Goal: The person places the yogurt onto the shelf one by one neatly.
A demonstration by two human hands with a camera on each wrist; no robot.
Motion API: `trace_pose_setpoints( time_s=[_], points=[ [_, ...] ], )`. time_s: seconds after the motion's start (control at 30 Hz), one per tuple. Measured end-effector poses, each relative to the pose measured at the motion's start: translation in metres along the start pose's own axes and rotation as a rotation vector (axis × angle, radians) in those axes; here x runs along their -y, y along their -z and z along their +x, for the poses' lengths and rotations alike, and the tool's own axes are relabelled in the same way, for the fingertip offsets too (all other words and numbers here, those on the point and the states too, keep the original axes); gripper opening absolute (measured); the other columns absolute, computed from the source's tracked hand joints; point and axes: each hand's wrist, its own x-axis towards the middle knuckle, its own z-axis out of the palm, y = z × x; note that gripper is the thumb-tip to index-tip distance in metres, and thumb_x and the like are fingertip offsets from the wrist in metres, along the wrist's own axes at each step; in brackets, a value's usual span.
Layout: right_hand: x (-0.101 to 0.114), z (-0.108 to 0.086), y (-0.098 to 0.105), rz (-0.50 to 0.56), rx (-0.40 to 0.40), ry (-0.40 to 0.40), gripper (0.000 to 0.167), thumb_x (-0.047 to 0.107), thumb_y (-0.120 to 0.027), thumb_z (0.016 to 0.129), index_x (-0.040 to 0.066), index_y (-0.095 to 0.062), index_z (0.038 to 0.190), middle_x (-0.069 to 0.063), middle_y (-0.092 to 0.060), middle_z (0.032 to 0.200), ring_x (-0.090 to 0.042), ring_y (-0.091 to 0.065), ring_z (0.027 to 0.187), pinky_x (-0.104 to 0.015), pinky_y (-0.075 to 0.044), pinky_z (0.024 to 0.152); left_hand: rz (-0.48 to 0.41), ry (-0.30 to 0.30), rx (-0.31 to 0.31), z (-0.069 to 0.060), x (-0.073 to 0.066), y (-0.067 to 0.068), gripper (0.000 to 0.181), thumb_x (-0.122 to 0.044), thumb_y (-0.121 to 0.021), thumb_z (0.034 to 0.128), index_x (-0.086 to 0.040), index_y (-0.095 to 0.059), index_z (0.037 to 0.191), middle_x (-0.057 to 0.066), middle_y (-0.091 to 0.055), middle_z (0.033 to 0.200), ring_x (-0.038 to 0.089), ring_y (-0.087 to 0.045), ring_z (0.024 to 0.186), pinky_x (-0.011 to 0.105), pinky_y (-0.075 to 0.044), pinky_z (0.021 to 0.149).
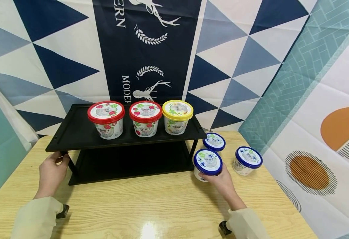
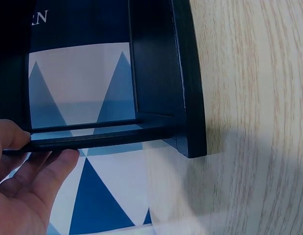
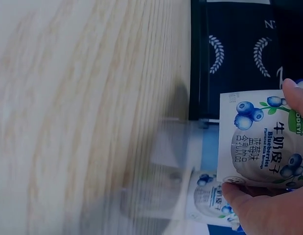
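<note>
My left hand [image 1: 52, 174] is at the left front of a black two-tier shelf [image 1: 72, 132]. Its thumb and fingers [image 2: 63, 164] grip the shelf's leg [image 2: 112, 139] just under the top tier. By the right front leg, my right hand [image 1: 223, 184] holds a blueberry milk cup [image 1: 208, 162] with a blue lid. In the right wrist view, thumb and fingers wrap the sides of this cup [image 3: 259, 137]. Another blue-lidded cup [image 1: 214, 141] stands just behind it, and a third blue-lidded cup [image 1: 248, 158] stands to the right on the table.
Two red-lidded cups [image 1: 106, 114] [image 1: 145, 116] and a yellow-lidded cup [image 1: 177, 114] stand on the top tier. The lower tier [image 1: 132, 162] lies beneath. Patterned cloth [image 1: 222, 59] hangs behind the wooden table [image 1: 138, 205].
</note>
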Motion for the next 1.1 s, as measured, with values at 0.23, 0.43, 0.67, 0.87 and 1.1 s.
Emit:
trace_pose_setpoints(
  time_s=[0.23, 0.43, 0.67, 0.87, 1.1],
  points=[
    [0.005, 0.001, -0.01, 0.03, 0.01, 0.04, 0.1, 0.033, -0.086, 0.063, 0.011, -0.029, 0.142, -0.014, -0.044, 0.14, -0.031, -0.041, 0.131, -0.05, -0.031, 0.107, 0.002, -0.004, 0.007, -0.001, 0.0, 0.001, 0.032, -0.015, -0.044, 0.0953, 0.007, -0.06, 0.113, 0.03, -0.059, 0.114, 0.043, -0.059, 0.102, 0.005, -0.031, 0.054],
    [0.013, 0.001, -0.02, 0.06, 0.029, 0.071, 0.096, 0.029, -0.086, 0.064, 0.012, -0.032, 0.141, -0.013, -0.046, 0.139, -0.031, -0.042, 0.13, -0.049, -0.032, 0.107, -0.006, -0.001, 0.015, -0.001, 0.001, 0.001, 0.033, -0.016, -0.044, 0.0958, 0.007, -0.059, 0.114, 0.031, -0.058, 0.115, 0.044, -0.059, 0.102, 0.004, -0.03, 0.054],
    [0.021, 0.001, -0.03, 0.083, 0.047, 0.091, 0.095, 0.028, -0.087, 0.063, 0.013, -0.033, 0.141, -0.013, -0.047, 0.138, -0.03, -0.043, 0.13, -0.05, -0.03, 0.108, 0.0, -0.007, 0.024, 0.0, 0.002, 0.001, 0.034, -0.017, -0.043, 0.096, 0.006, -0.059, 0.115, 0.03, -0.058, 0.115, 0.043, -0.058, 0.103, 0.006, -0.032, 0.054],
    [0.025, 0.003, -0.041, 0.112, 0.042, 0.129, 0.097, 0.023, -0.088, 0.062, 0.014, -0.033, 0.141, -0.012, -0.049, 0.137, -0.03, -0.044, 0.129, -0.048, -0.031, 0.108, -0.002, -0.006, 0.018, 0.0, 0.002, 0.002, 0.034, -0.017, -0.043, 0.0957, 0.007, -0.059, 0.114, 0.031, -0.058, 0.114, 0.043, -0.058, 0.102, 0.007, -0.033, 0.054],
    [0.033, 0.004, -0.052, 0.119, 0.046, 0.131, 0.098, 0.022, -0.088, 0.061, 0.014, -0.033, 0.141, -0.012, -0.049, 0.137, -0.03, -0.044, 0.129, -0.049, -0.033, 0.107, -0.01, 0.001, 0.038, 0.0, 0.0, 0.002, 0.035, -0.017, -0.042, 0.0964, 0.006, -0.058, 0.118, 0.031, -0.056, 0.118, 0.045, -0.057, 0.105, 0.007, -0.033, 0.054]
  ],
)
